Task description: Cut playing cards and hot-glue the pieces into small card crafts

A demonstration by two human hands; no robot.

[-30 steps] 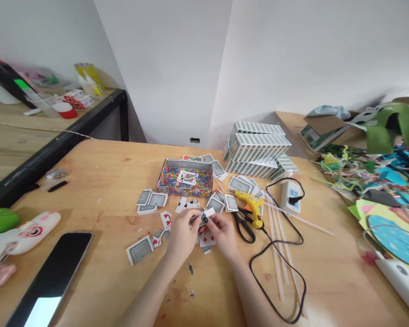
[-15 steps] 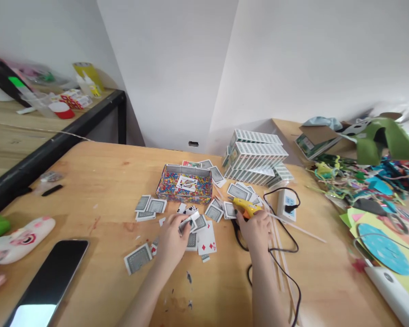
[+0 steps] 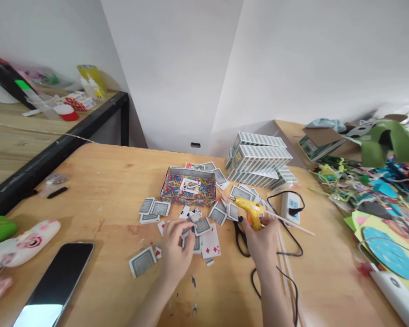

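My left hand (image 3: 177,247) is closed in a pinch over scattered playing cards; whatever lies between its fingertips is too small to make out. Face-down cards (image 3: 202,226) and a red diamond card (image 3: 211,243) lie beside it. My right hand (image 3: 264,240) has its thumb and fingers around the handle of a yellow glue gun (image 3: 248,206), whose nozzle points left towards some cards. A clear glue stick (image 3: 293,219) sticks out of the gun's rear. Behind my left hand, a colourful open box (image 3: 188,196) has a face card (image 3: 190,185) inside.
Striped card boxes (image 3: 261,159) are stacked at the back. A power strip (image 3: 291,206) and black cable (image 3: 301,243) lie right of the gun, with long clear sticks nearby. A phone (image 3: 56,279) is at front left, craft scraps (image 3: 364,186) at far right.
The white piece seen in my left hand's fingers earlier no longer shows there. My right hand has shifted back along the glue gun to its handle, so more of its yellow body shows.
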